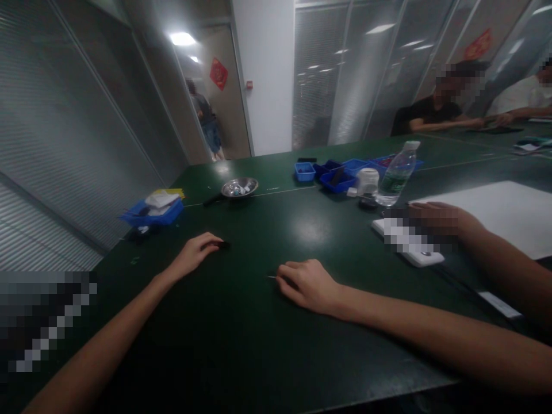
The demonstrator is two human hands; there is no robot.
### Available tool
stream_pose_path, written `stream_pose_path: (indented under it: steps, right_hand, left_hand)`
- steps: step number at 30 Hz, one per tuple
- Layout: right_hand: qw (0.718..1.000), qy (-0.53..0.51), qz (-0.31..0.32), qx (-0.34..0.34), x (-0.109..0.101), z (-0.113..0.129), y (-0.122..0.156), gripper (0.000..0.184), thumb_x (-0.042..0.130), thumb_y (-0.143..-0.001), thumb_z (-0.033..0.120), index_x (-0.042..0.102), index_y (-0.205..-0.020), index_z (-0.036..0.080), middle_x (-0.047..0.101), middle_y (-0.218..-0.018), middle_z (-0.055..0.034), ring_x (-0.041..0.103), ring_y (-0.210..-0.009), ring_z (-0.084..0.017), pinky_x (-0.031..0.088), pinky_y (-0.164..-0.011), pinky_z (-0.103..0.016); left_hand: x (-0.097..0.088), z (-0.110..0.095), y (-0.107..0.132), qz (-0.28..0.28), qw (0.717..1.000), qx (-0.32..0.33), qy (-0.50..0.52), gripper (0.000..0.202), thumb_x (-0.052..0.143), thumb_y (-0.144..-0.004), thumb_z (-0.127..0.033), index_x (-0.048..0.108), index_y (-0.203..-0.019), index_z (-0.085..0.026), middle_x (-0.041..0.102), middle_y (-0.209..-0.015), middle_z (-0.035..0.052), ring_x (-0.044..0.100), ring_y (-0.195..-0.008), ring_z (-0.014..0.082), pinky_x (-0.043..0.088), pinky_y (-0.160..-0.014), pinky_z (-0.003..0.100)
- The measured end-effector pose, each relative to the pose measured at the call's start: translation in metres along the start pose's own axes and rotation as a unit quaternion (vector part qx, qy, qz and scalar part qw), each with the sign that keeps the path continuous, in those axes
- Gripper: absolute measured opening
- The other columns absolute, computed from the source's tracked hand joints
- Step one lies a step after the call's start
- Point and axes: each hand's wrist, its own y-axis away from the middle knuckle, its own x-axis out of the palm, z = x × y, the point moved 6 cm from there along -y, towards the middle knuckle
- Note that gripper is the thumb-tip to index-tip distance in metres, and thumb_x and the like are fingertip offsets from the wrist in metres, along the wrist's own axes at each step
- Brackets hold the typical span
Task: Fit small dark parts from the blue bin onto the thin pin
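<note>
Over the left part of the green table, my left hand (197, 254) pinches a small dark piece (225, 245) between thumb and fingers. The piece is too small to name. My right hand (308, 286) rests near the middle of the table with its fingers closed. From them a thin, light-coloured metal tip (271, 277) points left, towards the left hand. The rest of that slim tool is hidden in the grip. The two hands are apart, with bare tabletop between them.
A metal bowl (233, 190) and a blue tray (168, 217) stand ahead and left. Blue bins (305, 173), a jar (368, 181) and a water bottle (397, 175) stand farther back. At right, another person's hand (448, 218) lies over a white power strip (420, 259).
</note>
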Motion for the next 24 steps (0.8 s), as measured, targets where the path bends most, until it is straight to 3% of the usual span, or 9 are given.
stream_pose_path:
  steps: [4, 8, 13, 16, 19, 24]
  right_hand:
    - [1.0, 0.001, -0.001, 0.001, 0.002, -0.002, 0.0, 0.028, 0.04, -0.103, 0.036, 0.061, -0.1, 0.018, 0.063, -0.087, -0.0016, 0.049, -0.064, -0.009, 0.03, -0.057, -0.023]
    - [1.0, 0.004, -0.002, 0.004, 0.001, -0.001, 0.0, 0.028, 0.039, -0.103, 0.036, 0.061, -0.099, 0.019, 0.063, -0.086, -0.0011, 0.048, -0.063, -0.009, 0.029, -0.056, -0.023]
    - [1.0, -0.006, 0.004, 0.002, -0.001, 0.001, 0.0, 0.028, 0.04, -0.103, 0.034, 0.061, -0.1, 0.018, 0.062, -0.086, -0.0018, 0.049, -0.063, -0.009, 0.03, -0.056, -0.023]
    - [1.0, -0.007, 0.003, 0.0, 0.0, -0.001, 0.0, 0.028, 0.039, -0.103, 0.035, 0.061, -0.1, 0.018, 0.062, -0.086, -0.0016, 0.048, -0.063, -0.008, 0.03, -0.056, -0.023]
    - [1.0, -0.005, 0.001, 0.001, 0.001, -0.002, 0.0, 0.029, 0.039, -0.103, 0.036, 0.061, -0.1, 0.018, 0.062, -0.085, -0.0013, 0.047, -0.062, -0.008, 0.029, -0.055, -0.023]
    - [1.0, -0.007, -0.004, -0.002, 0.0, -0.001, 0.001, 0.029, 0.038, -0.103, 0.035, 0.061, -0.101, 0.018, 0.062, -0.085, -0.0012, 0.047, -0.062, -0.008, 0.03, -0.055, -0.023]
  left_hand:
    - [-0.052, 0.09, 0.017, -0.122, 0.978, -0.138, -0.093, 0.039, 0.06, -0.087, -0.044, 0.07, -0.114, -0.018, 0.07, -0.11, 0.0102, 0.065, -0.1, 0.0265, 0.05, -0.09, 0.037]
    - [-0.082, 0.141, 0.04, -0.174, 0.955, -0.209, -0.122, 0.046, 0.061, -0.083, -0.048, 0.069, -0.116, -0.017, 0.071, -0.111, 0.0107, 0.066, -0.101, 0.0276, 0.05, -0.092, 0.037]
    - [-0.091, 0.166, 0.046, -0.146, 0.959, -0.226, -0.088, 0.06, 0.068, -0.077, -0.053, 0.065, -0.125, -0.017, 0.071, -0.113, 0.0112, 0.067, -0.101, 0.0269, 0.052, -0.093, 0.037]
    - [-0.098, 0.18, 0.049, -0.119, 0.949, -0.28, -0.087, 0.068, 0.074, -0.074, -0.05, 0.061, -0.129, -0.013, 0.071, -0.115, 0.0117, 0.068, -0.101, 0.0247, 0.053, -0.088, 0.032]
    - [-0.107, 0.19, 0.056, -0.098, 0.923, -0.348, -0.131, 0.053, 0.075, -0.075, -0.047, 0.07, -0.115, -0.013, 0.073, -0.106, 0.01, 0.067, -0.094, 0.0235, 0.051, -0.078, 0.028]
    - [-0.112, 0.19, 0.061, -0.083, 0.911, -0.376, -0.151, 0.039, 0.072, -0.079, -0.047, 0.075, -0.103, -0.016, 0.074, -0.096, 0.0056, 0.066, -0.081, 0.0206, 0.044, -0.063, 0.024]
